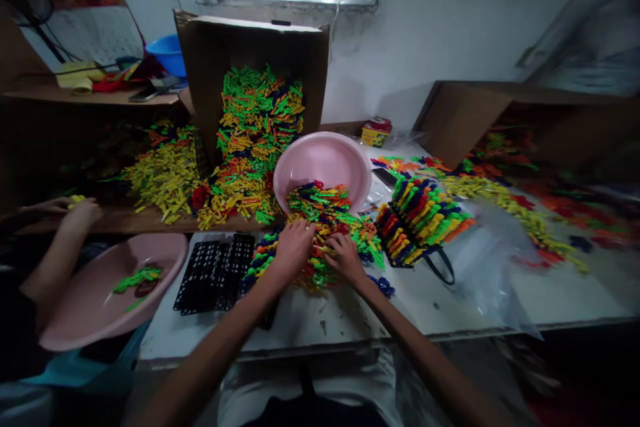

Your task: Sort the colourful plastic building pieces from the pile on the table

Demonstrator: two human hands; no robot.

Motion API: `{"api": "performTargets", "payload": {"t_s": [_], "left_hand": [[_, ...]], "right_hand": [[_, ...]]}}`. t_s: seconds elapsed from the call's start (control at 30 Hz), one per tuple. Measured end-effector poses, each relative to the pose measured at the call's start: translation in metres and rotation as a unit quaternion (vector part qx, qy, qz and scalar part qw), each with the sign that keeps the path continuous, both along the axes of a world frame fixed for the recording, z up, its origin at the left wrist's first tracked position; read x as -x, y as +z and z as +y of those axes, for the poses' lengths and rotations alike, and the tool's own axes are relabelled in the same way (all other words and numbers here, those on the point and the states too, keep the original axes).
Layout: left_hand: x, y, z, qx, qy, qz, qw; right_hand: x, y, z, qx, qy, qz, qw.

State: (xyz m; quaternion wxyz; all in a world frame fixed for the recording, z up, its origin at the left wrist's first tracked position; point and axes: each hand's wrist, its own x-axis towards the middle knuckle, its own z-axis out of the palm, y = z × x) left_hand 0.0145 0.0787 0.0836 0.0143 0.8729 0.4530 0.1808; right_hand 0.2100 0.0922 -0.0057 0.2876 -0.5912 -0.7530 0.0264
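Note:
A heap of small coloured plastic pegs (320, 278) lies on the table in front of me, partly spilling from a pink basin (361, 181). My left hand (295, 245) is at the heap, fingers curled down around some pegs, the tips hidden. Just beside it, my right hand (345, 255) touches the heap with its fingers apart. Black plastic grids (213, 273) are stacked left of my left hand. Right of my hands stands a grid packed with rows of coloured pegs (425, 217), with a dark loop at its front.
A tipped cardboard box (200, 73) pours pegs out behind the basin. Another box (463, 117) lies at the right near loose pegs and a clear plastic bag (493, 267). At the left, another person's hands (83, 210) hold something yellow above a second pink basin (113, 293).

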Motion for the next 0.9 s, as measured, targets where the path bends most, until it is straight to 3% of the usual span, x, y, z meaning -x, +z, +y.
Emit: {"api": "performTargets", "payload": {"t_s": [0.07, 0.1, 0.17, 0.27, 0.37, 0.43, 0.47, 0.53, 0.6, 0.63, 0.7, 0.77, 0.8, 0.83, 0.9], "left_hand": [[-0.01, 0.02, 0.057, 0.013, -0.017, 0.084, 0.996], [-0.014, 0.026, 0.079, 0.025, -0.056, 0.112, 0.992], [-0.018, 0.032, 0.11, 0.036, -0.112, 0.127, 0.985], [-0.022, 0.036, 0.125, 0.035, -0.148, 0.096, 0.984], [-0.014, 0.045, 0.118, 0.033, -0.098, -0.003, 0.995], [0.003, 0.053, 0.101, 0.081, -0.024, -0.196, 0.977], [0.015, 0.058, 0.089, 0.121, 0.013, -0.331, 0.936], [0.045, 0.063, 0.057, 0.199, 0.054, -0.56, 0.802], [0.077, 0.062, 0.016, 0.244, 0.084, -0.694, 0.672], [0.091, 0.057, -0.005, 0.253, 0.112, -0.738, 0.616], [0.114, 0.04, -0.048, 0.263, 0.175, -0.785, 0.533], [0.127, 0.014, -0.085, 0.269, 0.236, -0.793, 0.493], [0.131, -0.002, -0.099, 0.273, 0.259, -0.786, 0.491], [0.133, -0.018, -0.111, 0.274, 0.28, -0.77, 0.504], [0.134, -0.049, -0.124, 0.269, 0.323, -0.706, 0.57]], "right_hand": [[-0.003, 0.01, 0.006, 0.041, 0.024, 0.035, 0.998], [-0.004, 0.014, 0.009, 0.057, 0.033, 0.057, 0.996], [-0.008, 0.022, 0.011, 0.063, 0.04, 0.112, 0.991], [-0.014, 0.035, 0.006, 0.052, 0.039, 0.226, 0.972], [-0.018, 0.056, -0.009, 0.055, 0.02, 0.334, 0.941], [-0.018, 0.074, -0.022, 0.05, -0.015, 0.412, 0.91], [-0.017, 0.083, -0.029, 0.046, -0.03, 0.463, 0.884], [-0.014, 0.096, -0.046, 0.04, -0.046, 0.59, 0.805], [-0.006, 0.099, -0.066, 0.042, -0.059, 0.697, 0.713], [0.001, 0.095, -0.077, 0.057, -0.065, 0.727, 0.681], [0.021, 0.081, -0.102, 0.119, -0.071, 0.748, 0.649], [0.048, 0.059, -0.126, 0.204, -0.063, 0.736, 0.642], [0.062, 0.047, -0.136, 0.242, -0.055, 0.722, 0.646], [0.077, 0.036, -0.144, 0.268, -0.047, 0.703, 0.657], [0.102, 0.014, -0.151, 0.271, -0.033, 0.651, 0.708]]}}
